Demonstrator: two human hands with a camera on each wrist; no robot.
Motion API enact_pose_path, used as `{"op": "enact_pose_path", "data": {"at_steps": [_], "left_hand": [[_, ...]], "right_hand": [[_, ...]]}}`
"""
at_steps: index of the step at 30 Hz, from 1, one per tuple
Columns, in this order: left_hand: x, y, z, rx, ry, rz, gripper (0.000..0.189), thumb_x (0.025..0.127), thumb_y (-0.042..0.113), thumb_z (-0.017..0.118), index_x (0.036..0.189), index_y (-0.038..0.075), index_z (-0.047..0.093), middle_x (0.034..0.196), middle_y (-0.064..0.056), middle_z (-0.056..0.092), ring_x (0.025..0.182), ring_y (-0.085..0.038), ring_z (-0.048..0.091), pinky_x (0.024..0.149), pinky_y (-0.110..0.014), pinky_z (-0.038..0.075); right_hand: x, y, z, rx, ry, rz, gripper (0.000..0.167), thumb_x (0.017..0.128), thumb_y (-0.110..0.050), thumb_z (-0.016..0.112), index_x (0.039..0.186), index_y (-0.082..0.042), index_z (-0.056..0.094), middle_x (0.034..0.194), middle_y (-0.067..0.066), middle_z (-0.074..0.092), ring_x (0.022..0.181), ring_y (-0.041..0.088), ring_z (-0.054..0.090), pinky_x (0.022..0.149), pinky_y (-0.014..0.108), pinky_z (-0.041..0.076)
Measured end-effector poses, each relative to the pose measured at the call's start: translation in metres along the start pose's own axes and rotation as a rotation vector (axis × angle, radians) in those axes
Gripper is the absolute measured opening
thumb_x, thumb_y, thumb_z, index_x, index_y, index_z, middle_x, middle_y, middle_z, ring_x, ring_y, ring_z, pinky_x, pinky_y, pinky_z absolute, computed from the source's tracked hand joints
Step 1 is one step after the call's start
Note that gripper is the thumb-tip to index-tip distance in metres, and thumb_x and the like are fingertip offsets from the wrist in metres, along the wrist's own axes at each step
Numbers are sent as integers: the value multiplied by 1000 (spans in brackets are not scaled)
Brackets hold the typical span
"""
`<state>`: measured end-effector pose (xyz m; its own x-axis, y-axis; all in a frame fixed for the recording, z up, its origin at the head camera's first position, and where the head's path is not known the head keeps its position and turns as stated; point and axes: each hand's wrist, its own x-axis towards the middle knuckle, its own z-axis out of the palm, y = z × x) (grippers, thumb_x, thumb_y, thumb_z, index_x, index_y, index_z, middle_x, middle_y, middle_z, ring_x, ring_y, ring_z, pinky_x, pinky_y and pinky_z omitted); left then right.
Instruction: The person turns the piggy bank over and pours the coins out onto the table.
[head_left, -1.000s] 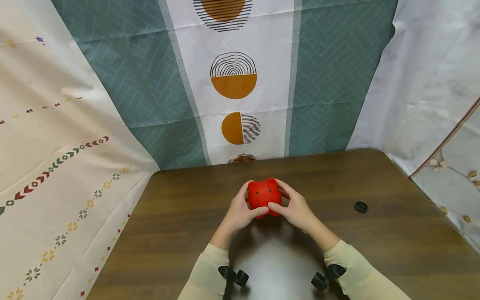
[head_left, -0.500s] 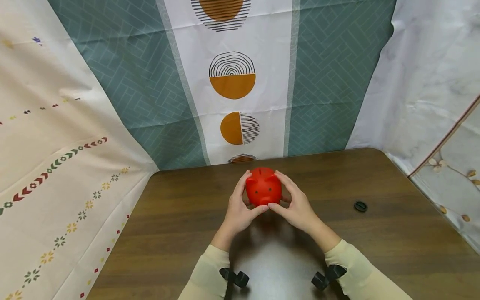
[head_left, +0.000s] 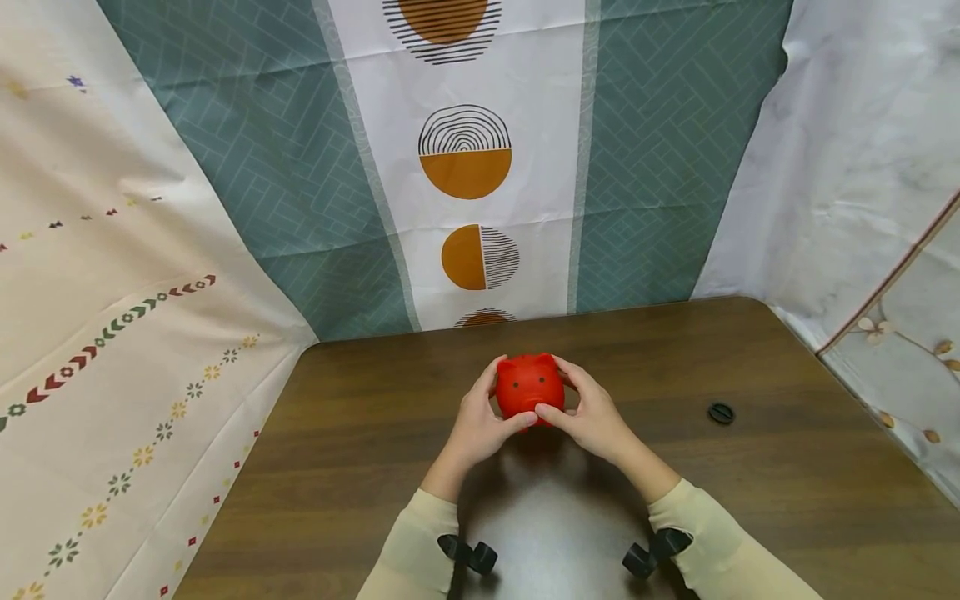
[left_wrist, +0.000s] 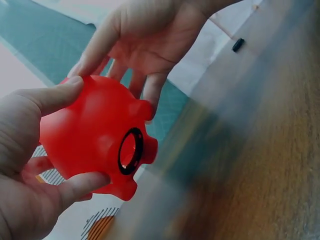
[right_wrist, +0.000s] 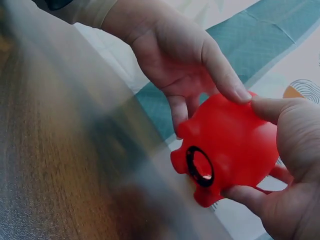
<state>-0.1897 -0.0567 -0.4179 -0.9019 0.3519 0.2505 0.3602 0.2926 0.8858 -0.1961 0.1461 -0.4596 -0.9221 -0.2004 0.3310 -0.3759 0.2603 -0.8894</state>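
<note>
Both hands hold a red piggy bank [head_left: 529, 385] above the table, with its face towards the head camera. My left hand [head_left: 478, 422] grips its left side and my right hand [head_left: 588, 417] its right side. Their thumbs come close together across the front of the pig. In the left wrist view, a round hole with a black rim [left_wrist: 131, 151] shows in the belly, among the stubby feet. Through that rim some of the red inside is visible. A small black oval cap [head_left: 722, 413] lies on the table, to the right of the hands.
The brown wooden table [head_left: 360, 467] has a bright reflection in front of the hands. Patterned cloths hang around it: a green and white one [head_left: 660, 167] behind, a cream one [head_left: 112, 350] at left, a marbled white one [head_left: 847, 167] at right.
The piggy bank tips forward half a second ago, showing the slot on its back, then is tilted back so its face shows again. Both hands keep their hold; the cap stays put.
</note>
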Motion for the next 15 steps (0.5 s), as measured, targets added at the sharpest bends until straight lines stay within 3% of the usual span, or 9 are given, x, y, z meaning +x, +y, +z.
{"op": "enact_pose_path", "data": {"at_steps": [3,7,9,11,15], "left_hand": [[1,-3,0,-29,-11,19,83,83,15,76,150,8,27,142,-11,45,123,-31,48,77,-36,57],[6,-16,1,-56,51,217,84,80,10,78,149,16,31,152,-5,33,128,-28,45,77,-40,57],[9,-19,1,-43,85,274,86,78,10,80,149,19,32,155,-2,28,130,-26,44,79,-41,56],[9,-19,1,-40,81,240,86,78,12,80,149,19,32,152,-2,33,128,-27,45,78,-39,57],[3,-6,-1,-46,32,59,83,82,14,77,150,13,30,142,-8,45,124,-31,47,77,-39,57]], "right_hand": [[-3,-17,0,-35,20,-31,74,83,-17,77,144,-3,39,138,14,46,119,38,50,75,38,58],[-3,-27,-2,-49,93,-206,75,78,-7,80,143,-6,43,145,16,40,122,36,48,77,45,56],[0,-20,-3,-61,118,-241,78,77,-10,81,144,-14,43,148,10,38,124,32,48,78,45,56],[2,-14,-3,-28,96,-191,78,78,-14,81,146,-18,41,148,7,40,124,32,50,79,43,56],[-4,-25,-3,26,33,-40,77,82,-15,78,147,-9,38,141,15,48,121,40,51,78,41,56]]}}
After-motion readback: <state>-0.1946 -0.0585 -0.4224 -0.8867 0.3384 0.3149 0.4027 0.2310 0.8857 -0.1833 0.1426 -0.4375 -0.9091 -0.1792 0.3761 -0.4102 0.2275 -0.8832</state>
